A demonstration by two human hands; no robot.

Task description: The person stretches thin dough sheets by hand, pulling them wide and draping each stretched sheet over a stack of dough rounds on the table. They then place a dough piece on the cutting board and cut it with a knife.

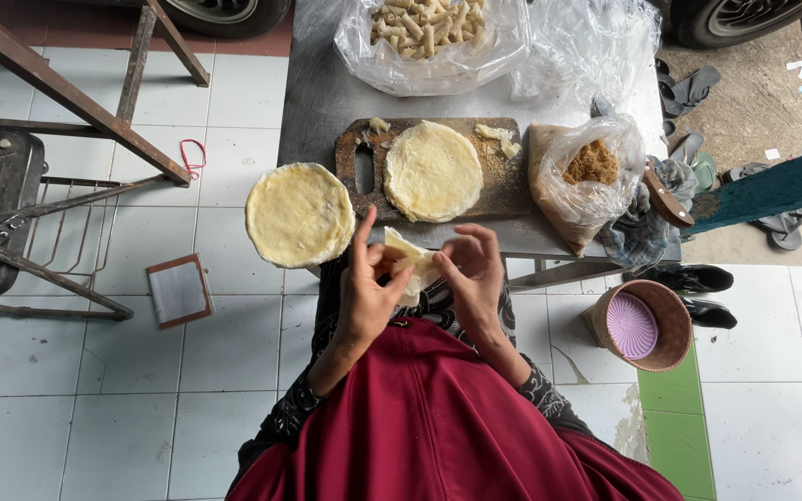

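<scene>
**Head view: both hands on a folded wrapper at the table's edge**

Head camera looks straight down, and both hands meet just below the steel table (327, 93). Left hand (368, 288) has thumb and fingertips pinched on the near end of a pale folded wrapper (407, 258), index finger standing straight up toward twelve o'clock. Right hand (473, 274) curls in from three o'clock, fingers bent and closed on the wrapper's other end. So the wrapper sits between the two hands, held clear of the tabletop, above the red garment (438, 417).

At twelve o'clock from the hands, a round wrapper sheet (433, 171) lies on the wooden cutting board (503, 176). At ten o'clock, a second stack of round sheets (299, 214) overhangs the table's corner. At two o'clock stands a plastic bag of brown crumbly filling (590, 163). Far up at twelve o'clock, a clear bag holds finished pale rolls (429, 26). Down at four o'clock, a basket with a purple lid (638, 325) rests on the tiled floor.
</scene>
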